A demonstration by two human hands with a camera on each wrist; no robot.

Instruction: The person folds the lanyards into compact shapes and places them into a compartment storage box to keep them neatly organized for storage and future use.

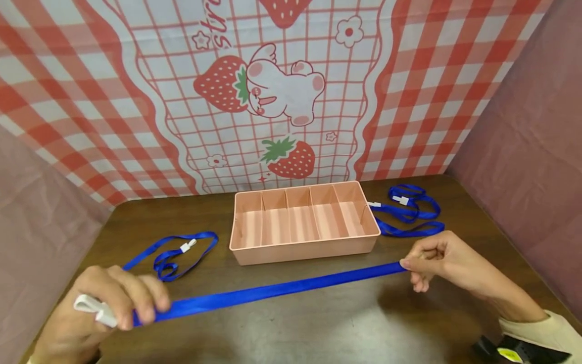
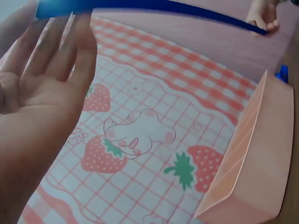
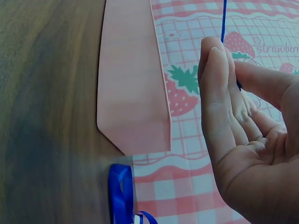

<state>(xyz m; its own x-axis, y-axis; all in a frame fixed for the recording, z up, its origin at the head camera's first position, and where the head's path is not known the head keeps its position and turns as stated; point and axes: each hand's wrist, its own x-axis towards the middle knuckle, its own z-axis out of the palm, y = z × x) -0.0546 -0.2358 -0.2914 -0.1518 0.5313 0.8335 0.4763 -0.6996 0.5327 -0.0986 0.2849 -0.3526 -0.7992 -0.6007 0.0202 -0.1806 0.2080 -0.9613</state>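
A blue lanyard [image 1: 282, 289] is stretched taut across the front of the table, above its surface. At its left end, my left hand [image 1: 113, 298] pinches the strap beside a white plastic clip [image 1: 93, 307]. My right hand [image 1: 436, 260] pinches the other end between thumb and fingers. The right wrist view shows the strap edge-on as a thin blue line [image 3: 224, 21] rising from the right hand [image 3: 247, 112]. In the left wrist view, the strap [image 2: 177, 6] runs from the left hand [image 2: 51, 70] to the right hand [image 2: 264, 18] at the far side.
A pink tray [image 1: 304, 253] with several compartments, bare inside, stands behind the strap. One blue lanyard [image 1: 175, 255] with a white clip lies left of it; more blue lanyard loops [image 1: 409, 212] lie on the right. A strawberry-print cloth [image 1: 282, 101] hangs behind the wooden table [image 1: 291, 333].
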